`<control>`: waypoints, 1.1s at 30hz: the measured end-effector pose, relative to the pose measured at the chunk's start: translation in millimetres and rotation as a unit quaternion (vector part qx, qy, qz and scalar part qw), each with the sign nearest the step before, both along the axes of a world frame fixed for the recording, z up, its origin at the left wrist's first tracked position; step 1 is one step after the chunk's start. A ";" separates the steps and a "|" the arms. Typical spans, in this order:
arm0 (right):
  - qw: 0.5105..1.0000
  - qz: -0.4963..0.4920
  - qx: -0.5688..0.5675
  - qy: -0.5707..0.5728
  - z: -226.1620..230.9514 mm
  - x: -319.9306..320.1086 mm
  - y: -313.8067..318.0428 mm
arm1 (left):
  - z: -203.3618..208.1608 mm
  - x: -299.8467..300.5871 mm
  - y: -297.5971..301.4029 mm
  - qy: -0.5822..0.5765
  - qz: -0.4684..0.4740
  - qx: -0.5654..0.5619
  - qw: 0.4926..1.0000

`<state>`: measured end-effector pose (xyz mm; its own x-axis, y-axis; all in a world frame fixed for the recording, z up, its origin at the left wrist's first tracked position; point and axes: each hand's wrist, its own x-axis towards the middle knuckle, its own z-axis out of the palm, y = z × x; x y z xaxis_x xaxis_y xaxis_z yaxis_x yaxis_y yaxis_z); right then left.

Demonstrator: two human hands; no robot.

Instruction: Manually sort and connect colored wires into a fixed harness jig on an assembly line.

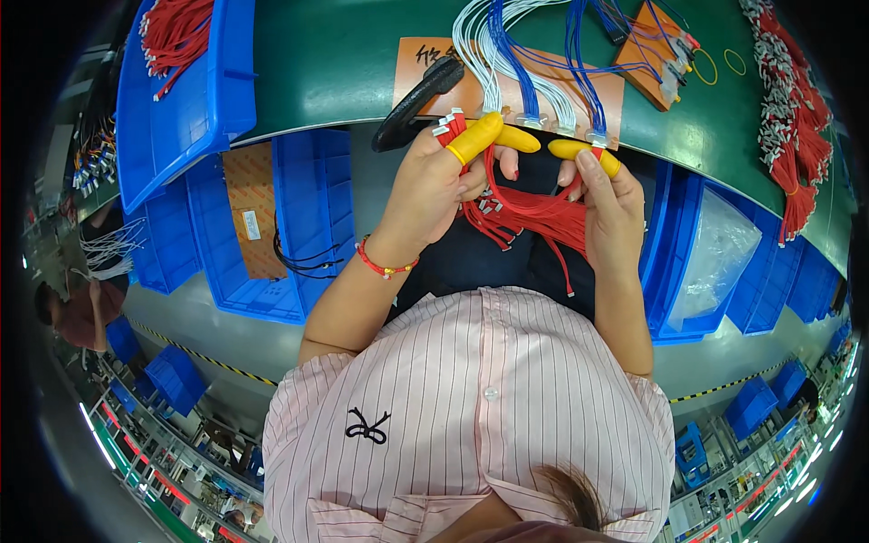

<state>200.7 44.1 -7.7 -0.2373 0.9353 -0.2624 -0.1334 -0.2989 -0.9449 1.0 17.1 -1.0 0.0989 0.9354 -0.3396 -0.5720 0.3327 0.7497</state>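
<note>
My left hand (424,197) is closed round several red cables (490,185) whose white plugs stick out above its fingers. Yellow finger cots cover two of its digits. My right hand (614,204) pinches the end of a red cable against the connector (596,139) of a blue wire bundle (584,90) at the table edge. It wears yellow finger cots too. Between my hands, a bunch of red cables (543,217) hangs over my lap. Beside that connector, white wires (489,68) and more blue wires end in clear connectors (531,119) on an orange board (416,86).
A black curved handle (416,104) lies left of the wires. An orange block (656,59) with small parts sits at the back right, near yellow rubber bands (705,68). Red cable bundles (789,136) lie far right. Blue bins (222,90) flank me; a person (77,308) works at left.
</note>
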 end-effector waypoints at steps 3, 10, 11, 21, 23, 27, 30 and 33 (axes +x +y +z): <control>1.000 0.013 0.004 0.008 -2.0 0.5 2.5 | -1.9 -0.2 -0.4 0.005 -0.010 0.004 1.000; 0.986 0.151 0.061 0.028 3.0 23.5 -5.1 | 5.1 -1.7 -24.9 -0.052 -0.004 0.050 0.997; 0.987 0.153 0.042 0.019 4.5 22.1 -4.8 | -3.2 -6.2 -31.5 -0.112 -0.008 0.064 0.992; 0.852 0.231 0.312 -0.352 -30.8 -1.7 1.3 | -3.3 -33.7 -58.5 -0.065 -0.087 -0.044 0.993; 0.894 0.200 0.282 -0.286 -26.4 -1.2 2.5 | 3.1 -23.8 -54.1 0.067 -0.054 -0.059 0.995; 0.968 0.127 0.155 -0.153 -7.8 -3.0 -4.6 | -2.8 -10.2 -47.8 0.136 -0.055 -0.046 0.988; 0.939 0.142 0.243 -0.200 4.4 -13.9 -6.7 | -5.4 6.3 -39.8 0.123 -0.041 0.004 0.992; 0.934 0.164 0.251 -0.195 3.1 -15.7 -8.3 | 4.8 14.3 -28.7 0.094 -0.014 0.015 0.995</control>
